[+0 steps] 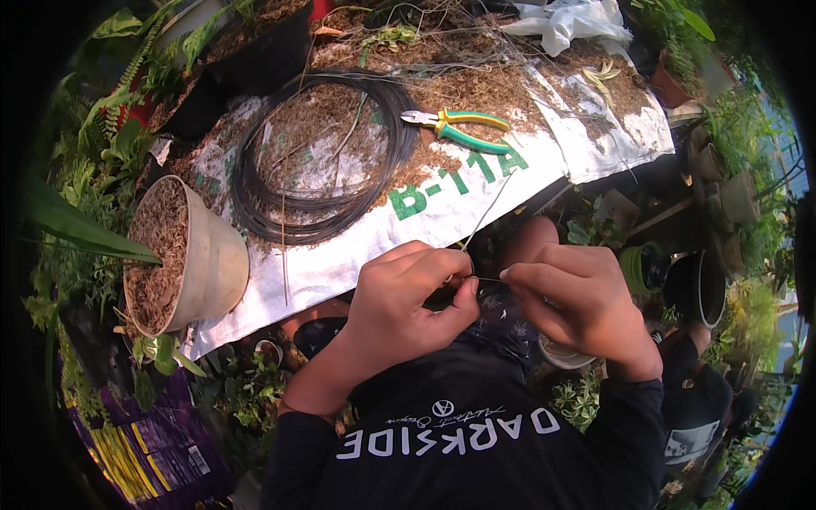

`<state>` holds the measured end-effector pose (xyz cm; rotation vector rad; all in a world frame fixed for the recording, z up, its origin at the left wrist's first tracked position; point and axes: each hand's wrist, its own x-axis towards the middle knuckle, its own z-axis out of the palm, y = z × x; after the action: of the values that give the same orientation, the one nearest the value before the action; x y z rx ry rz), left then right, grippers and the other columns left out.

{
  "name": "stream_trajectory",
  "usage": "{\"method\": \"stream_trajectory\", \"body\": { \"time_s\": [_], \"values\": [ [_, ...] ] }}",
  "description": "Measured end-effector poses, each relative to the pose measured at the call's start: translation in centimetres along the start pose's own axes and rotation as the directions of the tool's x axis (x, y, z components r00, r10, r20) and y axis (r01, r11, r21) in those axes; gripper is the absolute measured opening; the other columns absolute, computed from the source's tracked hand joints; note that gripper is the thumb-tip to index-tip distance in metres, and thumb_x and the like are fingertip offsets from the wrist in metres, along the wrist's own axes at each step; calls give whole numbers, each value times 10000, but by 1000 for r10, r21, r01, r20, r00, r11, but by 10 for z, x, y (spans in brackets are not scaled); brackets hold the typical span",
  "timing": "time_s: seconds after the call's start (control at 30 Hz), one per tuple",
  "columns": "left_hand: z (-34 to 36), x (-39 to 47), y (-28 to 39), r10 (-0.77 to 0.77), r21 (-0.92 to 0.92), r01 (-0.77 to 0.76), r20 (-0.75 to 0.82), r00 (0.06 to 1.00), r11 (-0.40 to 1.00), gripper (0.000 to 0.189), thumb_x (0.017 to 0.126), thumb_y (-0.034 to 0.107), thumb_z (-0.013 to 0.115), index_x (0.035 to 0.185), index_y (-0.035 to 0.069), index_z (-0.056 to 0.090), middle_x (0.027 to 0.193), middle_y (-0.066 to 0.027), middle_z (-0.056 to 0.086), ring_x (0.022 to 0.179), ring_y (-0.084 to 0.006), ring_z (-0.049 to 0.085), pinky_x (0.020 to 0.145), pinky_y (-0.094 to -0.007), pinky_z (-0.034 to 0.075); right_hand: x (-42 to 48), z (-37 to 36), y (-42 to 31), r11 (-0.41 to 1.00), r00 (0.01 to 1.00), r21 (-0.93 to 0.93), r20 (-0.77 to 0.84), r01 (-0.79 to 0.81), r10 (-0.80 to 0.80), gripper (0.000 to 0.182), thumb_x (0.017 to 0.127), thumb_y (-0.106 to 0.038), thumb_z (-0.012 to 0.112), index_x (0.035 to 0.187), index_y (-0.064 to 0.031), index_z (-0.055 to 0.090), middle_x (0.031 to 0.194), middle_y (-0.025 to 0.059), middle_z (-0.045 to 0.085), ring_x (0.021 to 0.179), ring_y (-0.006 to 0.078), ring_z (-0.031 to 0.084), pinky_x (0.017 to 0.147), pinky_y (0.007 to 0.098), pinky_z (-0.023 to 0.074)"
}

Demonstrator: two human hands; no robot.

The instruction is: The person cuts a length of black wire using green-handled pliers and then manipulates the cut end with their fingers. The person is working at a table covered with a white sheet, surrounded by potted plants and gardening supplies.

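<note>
My left hand (414,299) pinches a thin wire between thumb and forefinger, just past the near edge of the white woven sack (446,223). Fingertips of my right hand (567,293) grip the same thin wire (488,279) a short way to the right. A longer pale strand rises from my left fingers over the sack's edge. On the sack, a coil of dark wire (319,237) lies flat at centre left. Diagonal cutting pliers (456,124) with green and yellow handles rest beside the coil, their jaws touching or almost touching it.
A beige plastic pot (220,261) of fibrous growing medium leans at the sack's left edge. Black planters (268,60) stand at the upper left. Loose wires and a white plastic bag (567,25) lie at the far side. Potted plants surround the sack. Another person (695,389) is at the lower right.
</note>
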<state>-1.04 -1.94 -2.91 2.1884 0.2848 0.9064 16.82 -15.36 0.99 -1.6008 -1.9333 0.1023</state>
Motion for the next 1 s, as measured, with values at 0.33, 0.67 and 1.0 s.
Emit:
{"method": "stream_trajectory", "body": {
  "time_s": [0.33, 0.67, 1.0],
  "values": [
    [6, 0, -4, 77, -3, -77, -43, 996, 997, 172, 686, 3, 711, 825, 57, 624, 709, -69, 644, 633, -238, 634, 581, -328, 506, 4, -4, 0, 1000, 1000, 24, 4, -4, 4, 267, 641, 54, 697, 888, -47, 687, 696, 53, 574, 579, 247, 591, 489, 350, 437],
    [4, 3, -2, 48, 10, -48, -34, 998, 999, 169, 647, 0, 700, 728, 79, 575, 629, -43, 585, 571, -223, 586, 538, -323, 472, 4, 0, 3, 999, 999, -15, -11, 32, -32, 303, 652, -29, 722, 944, -90, 669, 716, 18, 540, 611, 208, 584, 505, 348, 428],
    [4, 2, -4, 35, 11, -34, -22, 999, 999, 190, 654, 1, 713, 705, 79, 547, 603, -45, 574, 552, -219, 582, 516, -319, 460, 3, 4, 6, 999, 999, -17, -28, 45, -46, 325, 632, -28, 728, 949, -75, 672, 722, 19, 552, 613, 201, 586, 514, 343, 427]
  ]
}}
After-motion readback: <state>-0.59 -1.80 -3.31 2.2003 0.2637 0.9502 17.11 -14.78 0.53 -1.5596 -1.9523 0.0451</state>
